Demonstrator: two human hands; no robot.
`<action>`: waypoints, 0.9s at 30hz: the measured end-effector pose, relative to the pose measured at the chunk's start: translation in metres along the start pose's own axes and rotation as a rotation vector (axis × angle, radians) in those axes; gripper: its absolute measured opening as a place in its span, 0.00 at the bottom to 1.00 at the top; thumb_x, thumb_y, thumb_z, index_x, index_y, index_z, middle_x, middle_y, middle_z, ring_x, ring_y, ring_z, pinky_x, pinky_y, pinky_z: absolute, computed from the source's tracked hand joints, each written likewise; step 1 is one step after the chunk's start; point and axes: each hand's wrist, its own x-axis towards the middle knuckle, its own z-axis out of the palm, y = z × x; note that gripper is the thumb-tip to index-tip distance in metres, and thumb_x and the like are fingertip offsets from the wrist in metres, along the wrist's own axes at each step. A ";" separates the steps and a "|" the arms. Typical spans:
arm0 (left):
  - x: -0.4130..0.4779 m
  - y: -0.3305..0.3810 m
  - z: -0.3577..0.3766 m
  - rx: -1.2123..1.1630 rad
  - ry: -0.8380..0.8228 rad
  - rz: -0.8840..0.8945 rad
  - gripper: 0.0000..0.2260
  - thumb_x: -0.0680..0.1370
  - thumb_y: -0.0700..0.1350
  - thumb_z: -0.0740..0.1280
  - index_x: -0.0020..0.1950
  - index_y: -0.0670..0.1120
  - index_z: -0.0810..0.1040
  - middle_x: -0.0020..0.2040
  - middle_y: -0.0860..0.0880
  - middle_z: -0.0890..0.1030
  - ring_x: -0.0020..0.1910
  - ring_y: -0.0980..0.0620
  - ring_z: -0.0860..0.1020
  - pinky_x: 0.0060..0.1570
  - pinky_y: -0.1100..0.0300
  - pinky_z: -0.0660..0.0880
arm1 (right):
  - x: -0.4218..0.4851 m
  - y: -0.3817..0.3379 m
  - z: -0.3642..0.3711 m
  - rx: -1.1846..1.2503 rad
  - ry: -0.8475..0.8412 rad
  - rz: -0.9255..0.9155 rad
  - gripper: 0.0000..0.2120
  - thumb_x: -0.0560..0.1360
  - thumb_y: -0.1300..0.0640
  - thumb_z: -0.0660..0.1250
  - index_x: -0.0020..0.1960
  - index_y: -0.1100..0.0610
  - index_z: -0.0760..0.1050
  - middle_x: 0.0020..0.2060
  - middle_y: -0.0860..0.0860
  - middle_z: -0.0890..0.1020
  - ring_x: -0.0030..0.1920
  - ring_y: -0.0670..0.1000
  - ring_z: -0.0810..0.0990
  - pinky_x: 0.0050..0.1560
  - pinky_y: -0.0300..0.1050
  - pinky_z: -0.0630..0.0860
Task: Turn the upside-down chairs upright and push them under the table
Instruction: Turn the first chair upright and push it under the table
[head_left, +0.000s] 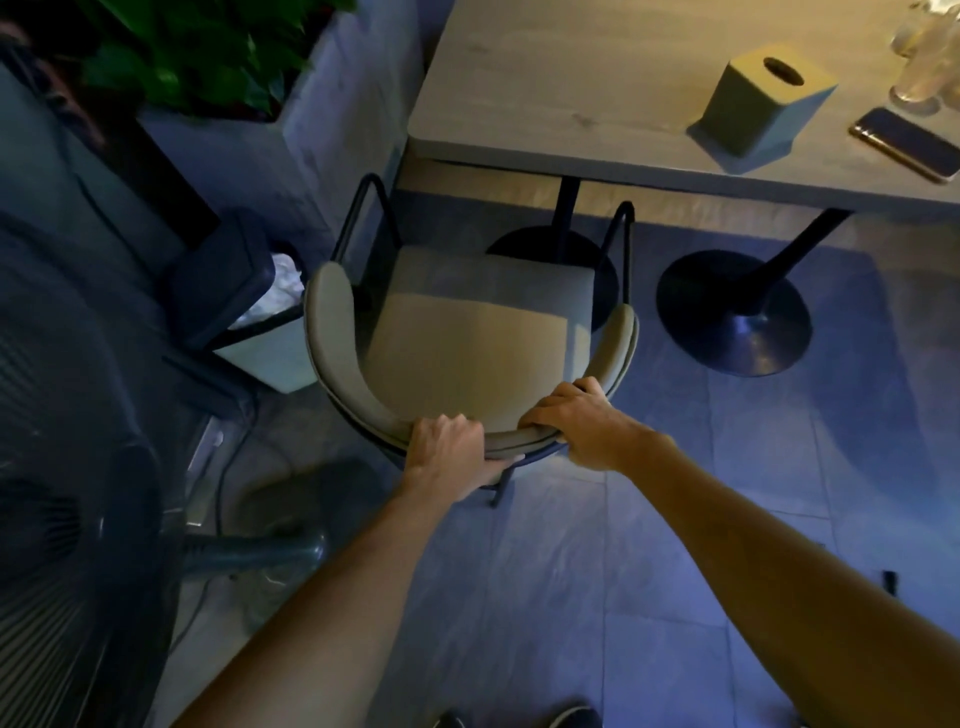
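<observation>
Floor (675, 493): grey tiles, bluish light spreading over them at 4 o'clock. Planter (337, 104): pale, concrete-look, standing at 11 o'clock, green plant (208, 52) growing in it. Bin (270, 358): white liner showing, sitting at 9 o'clock nr planter. Fan (67, 519): dark grille, looming at 8 o'clock; cable (219, 499) trailing on floor beside it.

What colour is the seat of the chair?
The seat is beige or tan, seen in the head view; dim lighting tints it.

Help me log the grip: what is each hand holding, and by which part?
Both hold the upright chair by its curved backrest's top edge: left hand near the middle, right hand just right of it.
</observation>
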 end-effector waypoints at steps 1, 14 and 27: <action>0.003 -0.005 0.001 -0.026 -0.004 0.019 0.30 0.72 0.75 0.58 0.42 0.48 0.77 0.43 0.48 0.82 0.43 0.48 0.81 0.42 0.57 0.73 | 0.002 -0.001 0.000 -0.008 -0.010 -0.007 0.30 0.75 0.60 0.71 0.73 0.41 0.68 0.69 0.42 0.73 0.69 0.51 0.64 0.70 0.52 0.55; 0.025 -0.019 0.006 -0.141 -0.165 0.100 0.31 0.68 0.76 0.57 0.41 0.49 0.79 0.38 0.50 0.81 0.38 0.48 0.79 0.44 0.55 0.77 | 0.003 -0.013 -0.003 -0.050 -0.020 0.063 0.22 0.74 0.52 0.69 0.67 0.42 0.72 0.59 0.44 0.79 0.60 0.51 0.71 0.64 0.52 0.59; 0.027 -0.022 0.012 -0.202 -0.060 0.148 0.27 0.69 0.73 0.61 0.37 0.49 0.79 0.33 0.53 0.80 0.32 0.53 0.79 0.39 0.57 0.77 | 0.018 -0.029 -0.001 -0.177 -0.099 0.196 0.19 0.78 0.51 0.66 0.69 0.41 0.72 0.57 0.48 0.79 0.60 0.54 0.71 0.65 0.55 0.61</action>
